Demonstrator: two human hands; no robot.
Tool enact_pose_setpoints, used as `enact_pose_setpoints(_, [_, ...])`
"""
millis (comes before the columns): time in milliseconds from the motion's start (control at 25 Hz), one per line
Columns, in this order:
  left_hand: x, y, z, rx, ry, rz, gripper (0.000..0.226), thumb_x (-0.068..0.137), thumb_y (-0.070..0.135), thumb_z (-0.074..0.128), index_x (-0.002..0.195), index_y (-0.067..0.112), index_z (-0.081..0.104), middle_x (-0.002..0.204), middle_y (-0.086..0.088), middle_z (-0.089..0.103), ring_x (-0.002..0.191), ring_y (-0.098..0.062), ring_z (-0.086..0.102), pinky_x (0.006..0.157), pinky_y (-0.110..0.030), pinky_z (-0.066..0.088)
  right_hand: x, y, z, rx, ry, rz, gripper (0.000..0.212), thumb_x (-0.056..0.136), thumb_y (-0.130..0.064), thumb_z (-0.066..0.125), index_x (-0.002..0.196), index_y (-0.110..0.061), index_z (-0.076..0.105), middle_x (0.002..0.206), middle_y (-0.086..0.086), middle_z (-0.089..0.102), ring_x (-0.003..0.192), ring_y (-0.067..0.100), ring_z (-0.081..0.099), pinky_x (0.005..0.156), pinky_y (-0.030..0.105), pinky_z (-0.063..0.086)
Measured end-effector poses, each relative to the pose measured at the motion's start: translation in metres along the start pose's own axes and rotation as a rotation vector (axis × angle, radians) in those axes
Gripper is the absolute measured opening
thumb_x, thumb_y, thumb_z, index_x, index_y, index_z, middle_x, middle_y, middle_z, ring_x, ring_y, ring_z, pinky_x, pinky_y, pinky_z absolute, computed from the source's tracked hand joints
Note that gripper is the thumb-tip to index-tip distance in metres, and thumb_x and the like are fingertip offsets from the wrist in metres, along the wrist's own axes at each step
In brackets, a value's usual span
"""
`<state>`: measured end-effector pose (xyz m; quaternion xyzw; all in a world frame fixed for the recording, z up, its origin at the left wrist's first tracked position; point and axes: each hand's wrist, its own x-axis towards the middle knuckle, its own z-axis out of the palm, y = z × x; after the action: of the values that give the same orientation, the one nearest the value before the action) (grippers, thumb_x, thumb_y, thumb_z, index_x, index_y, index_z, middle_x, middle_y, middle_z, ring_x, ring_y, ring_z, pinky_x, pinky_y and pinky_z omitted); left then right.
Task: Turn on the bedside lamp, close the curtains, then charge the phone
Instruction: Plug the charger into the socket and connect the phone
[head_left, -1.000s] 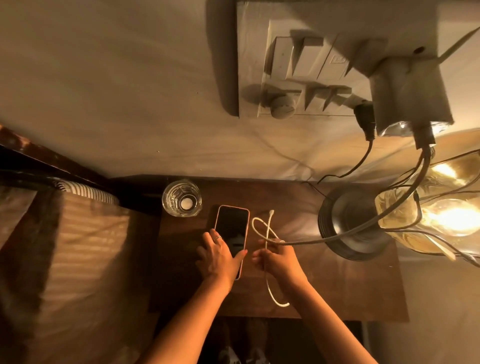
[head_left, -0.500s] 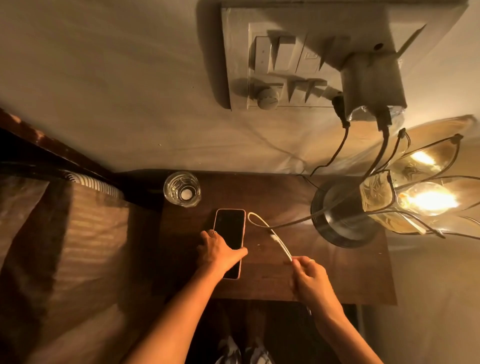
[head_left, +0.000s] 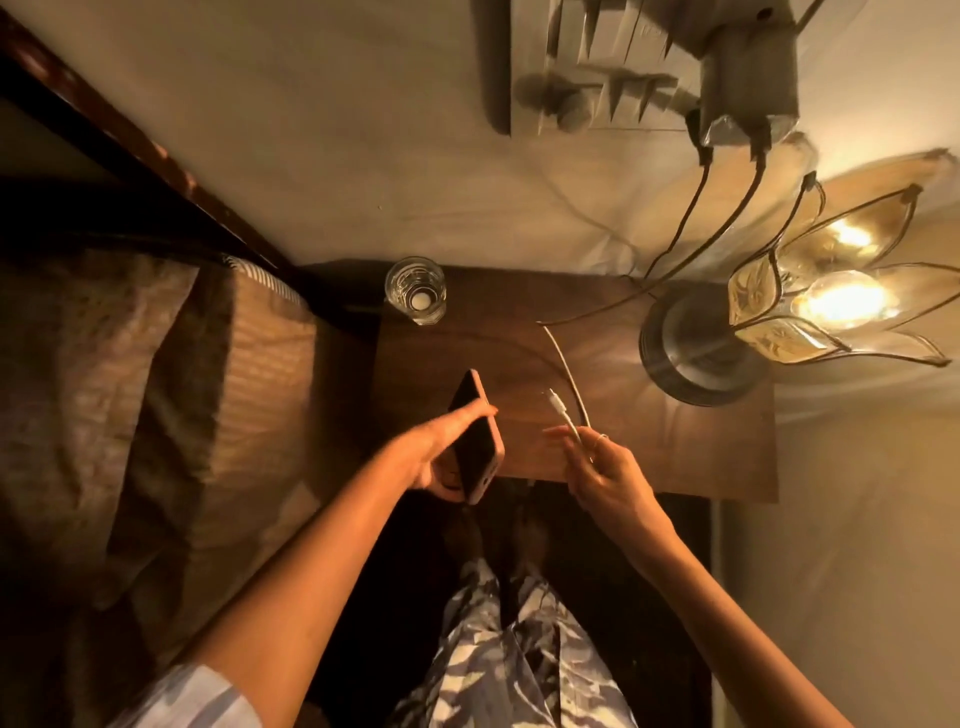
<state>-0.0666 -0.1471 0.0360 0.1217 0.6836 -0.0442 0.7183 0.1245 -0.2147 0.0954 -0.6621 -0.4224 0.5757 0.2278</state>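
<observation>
Fingers (head_left: 470, 413) grip phone (head_left: 475, 436) above nightstand (head_left: 675, 447); lamp (head_left: 810, 306) lit.

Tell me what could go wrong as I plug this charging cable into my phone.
The phone is lifted off the nightstand in the left hand, tilted over the front edge; a slipped grip could drop it to the floor. The charging cable in the right hand runs past the lit lamp; tugging might drag it. The drinking glass stands nearby.

Dim amber light from the lamp (head_left: 841, 306) (edges warped, shadowed).
</observation>
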Motion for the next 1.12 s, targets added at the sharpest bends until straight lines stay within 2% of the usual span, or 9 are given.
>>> enact_pose_setpoints(80, [-0.005,0.001,-0.007,-0.037,-0.024,-0.006,0.066,0.057,0.062,0.070,0.096,0.010,0.058,0.086,-0.015,0.064,0.077,-0.031,0.064,0.064,-0.042,0.057,-0.003,-0.002,0.004,-0.060,-0.023,-0.011,0.021,0.093,-0.016,0.050,0.107,-0.018,0.066,0.074,0.005,0.060,0.063,0.016,0.053,0.059,0.027,0.044])
enact_pose_setpoints(160, [-0.007,0.002,-0.011,-0.089,-0.028,0.007,0.068,0.055,0.061,0.073,0.097,0.010,0.058,0.089,-0.016,0.064,0.081,-0.032,0.064,0.068,-0.044,0.057,-0.006,-0.006,0.011,-0.091,-0.020,-0.043,0.023,0.092,-0.026,0.053,0.111,-0.017,0.064,0.091,0.002,0.067,0.078,0.010,0.061,0.072,0.026,0.049])
enact_pose_setpoints(280, [-0.010,0.008,-0.014,-0.160,-0.061,0.009,0.072,0.053,0.059,0.074,0.102,0.009,0.058,0.090,-0.016,0.064,0.081,-0.032,0.064,0.068,-0.045,0.057,-0.006,-0.011,0.021,-0.128,0.010,-0.108,0.027,0.093,-0.035,0.048,0.105,-0.018,0.066,0.081,-0.009,0.066,0.073,0.000,0.059,0.070,0.026,0.048])
enact_pose_setpoints(440, [-0.015,0.016,-0.014,-0.220,-0.109,0.017,0.070,0.056,0.058,0.072,0.104,0.009,0.057,0.089,-0.016,0.062,0.076,-0.031,0.063,0.067,-0.041,0.056,-0.006,-0.009,0.029,-0.244,0.030,-0.128,0.025,0.093,-0.028,0.050,0.091,-0.011,0.069,0.076,0.005,0.070,0.069,0.018,0.064,0.066,0.042,0.049])
enact_pose_setpoints(560, [-0.015,0.020,-0.012,-0.210,-0.096,0.036,0.069,0.061,0.058,0.069,0.108,0.010,0.056,0.091,-0.016,0.062,0.076,-0.031,0.064,0.062,-0.042,0.057,-0.010,-0.010,0.036,-0.298,0.025,-0.149,0.025,0.093,-0.028,0.050,0.084,-0.011,0.066,0.065,-0.001,0.063,0.056,0.012,0.055,0.056,0.036,0.042])
enact_pose_setpoints(720, [-0.015,0.024,-0.008,-0.224,-0.097,0.021,0.072,0.058,0.057,0.072,0.106,0.005,0.058,0.090,-0.017,0.066,0.072,-0.032,0.069,0.060,-0.044,0.057,-0.010,-0.014,0.042,-0.326,0.060,-0.156,0.030,0.093,-0.033,0.048,0.083,-0.010,0.065,0.069,0.004,0.066,0.061,0.020,0.059,0.058,0.043,0.045])
enact_pose_setpoints(880, [-0.014,0.026,-0.004,-0.258,-0.093,0.020,0.072,0.054,0.055,0.076,0.104,0.006,0.059,0.088,-0.019,0.066,0.057,-0.033,0.071,0.059,-0.046,0.057,-0.008,-0.013,0.043,-0.397,0.092,-0.163,0.030,0.094,-0.033,0.047,0.082,-0.010,0.063,0.071,0.008,0.066,0.064,0.028,0.060,0.058,0.048,0.047])
enact_pose_setpoints(1000, [-0.011,0.026,-0.001,-0.251,-0.072,0.026,0.071,0.054,0.054,0.077,0.103,0.006,0.058,0.086,-0.020,0.068,0.067,-0.034,0.071,0.065,-0.048,0.057,-0.008,-0.011,0.042,-0.461,0.099,-0.159,0.030,0.093,-0.034,0.045,0.084,-0.011,0.063,0.072,0.008,0.067,0.067,0.030,0.061,0.059,0.047,0.050])
enact_pose_setpoints(1120, [-0.013,0.027,0.004,-0.198,-0.010,0.047,0.066,0.056,0.055,0.076,0.099,0.007,0.059,0.078,-0.019,0.071,0.068,-0.033,0.069,0.058,-0.046,0.057,-0.007,-0.011,0.043,-0.549,0.074,-0.136,0.032,0.092,-0.036,0.043,0.086,-0.013,0.064,0.077,0.007,0.069,0.070,0.026,0.064,0.063,0.045,0.053])
